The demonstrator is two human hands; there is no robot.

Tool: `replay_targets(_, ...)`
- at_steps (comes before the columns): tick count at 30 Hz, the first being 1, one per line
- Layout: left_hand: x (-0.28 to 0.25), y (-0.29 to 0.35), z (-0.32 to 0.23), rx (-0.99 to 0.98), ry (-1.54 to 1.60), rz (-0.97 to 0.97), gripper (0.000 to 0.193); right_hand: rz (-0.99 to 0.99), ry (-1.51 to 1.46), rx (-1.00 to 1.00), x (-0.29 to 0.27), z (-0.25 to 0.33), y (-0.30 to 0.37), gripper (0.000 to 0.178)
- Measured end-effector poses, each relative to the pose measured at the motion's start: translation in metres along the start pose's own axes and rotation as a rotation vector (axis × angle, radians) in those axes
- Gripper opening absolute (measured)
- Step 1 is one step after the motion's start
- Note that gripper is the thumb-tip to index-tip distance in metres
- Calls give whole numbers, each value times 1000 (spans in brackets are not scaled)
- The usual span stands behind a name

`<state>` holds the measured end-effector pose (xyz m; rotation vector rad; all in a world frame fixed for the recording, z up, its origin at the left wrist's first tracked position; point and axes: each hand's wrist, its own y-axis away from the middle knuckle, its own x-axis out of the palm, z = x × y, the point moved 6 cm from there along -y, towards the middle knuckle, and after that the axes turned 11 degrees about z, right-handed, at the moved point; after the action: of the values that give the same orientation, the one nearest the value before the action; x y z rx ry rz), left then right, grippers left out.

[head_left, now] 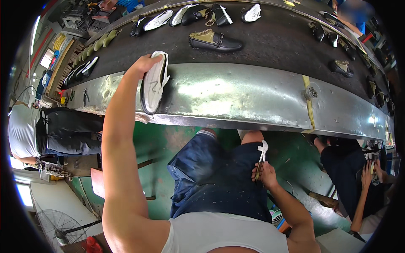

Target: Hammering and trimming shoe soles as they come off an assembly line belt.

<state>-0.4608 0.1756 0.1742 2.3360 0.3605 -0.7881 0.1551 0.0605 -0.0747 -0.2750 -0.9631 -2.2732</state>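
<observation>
My left hand [146, 65] is closed on the end of a shoe [153, 86], whose white underside with a dark pen mark faces up. The shoe lies at a slant over the metal border of the bench, its dark upper showing along one side. Over my right thigh, my right hand [267, 176] is wrapped round the handles of a pair of lasting pliers [262, 148]. Their broad, hammer-like metal head points away from me, clear of the shoe.
A black loafer [216, 41] stands on the dark belt [270, 50], with a row of shoes [159, 20] behind it. More shoes [341, 67] line the right. The metal border [236, 95] carries a yellow strap [309, 101]. People sit or stand left and right; a fan [59, 227] is lower left.
</observation>
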Motion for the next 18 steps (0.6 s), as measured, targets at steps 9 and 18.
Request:
replay_targets(9, 208, 215, -17, 793, 330, 525, 68, -78, 657, -214, 41, 54, 27, 36)
replay_targets(18, 449, 162, 34, 618, 44, 921, 53, -153, 1060, -177, 44, 84, -5, 51)
